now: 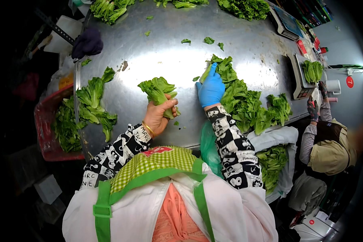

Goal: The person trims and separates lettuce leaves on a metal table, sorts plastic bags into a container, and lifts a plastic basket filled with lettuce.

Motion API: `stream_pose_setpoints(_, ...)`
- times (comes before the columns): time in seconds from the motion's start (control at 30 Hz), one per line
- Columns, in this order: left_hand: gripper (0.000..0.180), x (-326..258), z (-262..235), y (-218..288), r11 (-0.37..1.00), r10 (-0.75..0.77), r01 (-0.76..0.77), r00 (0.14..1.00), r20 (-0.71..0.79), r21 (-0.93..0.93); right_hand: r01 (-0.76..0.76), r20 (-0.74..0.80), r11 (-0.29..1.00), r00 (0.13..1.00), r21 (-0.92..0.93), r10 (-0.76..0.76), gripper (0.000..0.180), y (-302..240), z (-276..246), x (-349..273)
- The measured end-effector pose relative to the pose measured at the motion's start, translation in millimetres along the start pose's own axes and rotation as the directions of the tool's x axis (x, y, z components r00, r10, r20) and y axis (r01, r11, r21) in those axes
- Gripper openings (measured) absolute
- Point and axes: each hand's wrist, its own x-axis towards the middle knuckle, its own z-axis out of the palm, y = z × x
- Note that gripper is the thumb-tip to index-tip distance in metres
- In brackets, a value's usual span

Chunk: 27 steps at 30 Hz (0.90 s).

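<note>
My left hand (159, 117), bare and with a gold bangle at the wrist, is closed round the stem end of a green leafy lettuce (156, 89) just above the metal table. To the right, my right hand (211, 90) wears a blue glove. Its thumb and index finger are apart, the index reaching over the top of a lettuce pile (242, 103); the other fingers are partly hidden. That pile runs down to the table's near right edge. Small torn leaf bits (209, 40) lie scattered on the table (161, 48).
At left, more lettuce (92, 97) lies by the edge, above a red crate (46, 137) with greens. A white-lined container (288, 161) of lettuce stands near right. Scales (300, 78) line the right side, where another person (330, 145) works. Further lettuce (246, 8) sits at the back.
</note>
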Motion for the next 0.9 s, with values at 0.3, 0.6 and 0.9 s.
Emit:
stream_pose_setpoints(0.3, 0.038, 7.1, -17.7, 3.8, 0.993, -0.109, 0.109, 0.994, -0.021, 0.035, -0.062, 0.033, 0.991, 0.997, -0.122, 0.067, 0.061, 13.6, 11.8, 30.2)
stream_pose_setpoints(0.6, 0.032, 10.0, -4.9, 1.7, 0.995, -0.092, 0.091, 0.995, 0.042, 0.029, -0.178, 0.153, 0.981, 0.97, -0.073, 0.188, 0.087, 22.3, 0.3, 50.9)
stream_pose_setpoints(0.9, 0.04, 23.0, -3.2, 7.3, 0.978, -0.036, 0.057, 0.994, 0.104, -0.201, 0.422, -0.288, 0.875, 0.891, 0.239, -0.351, 0.079, -46.8, -54.4, -37.3)
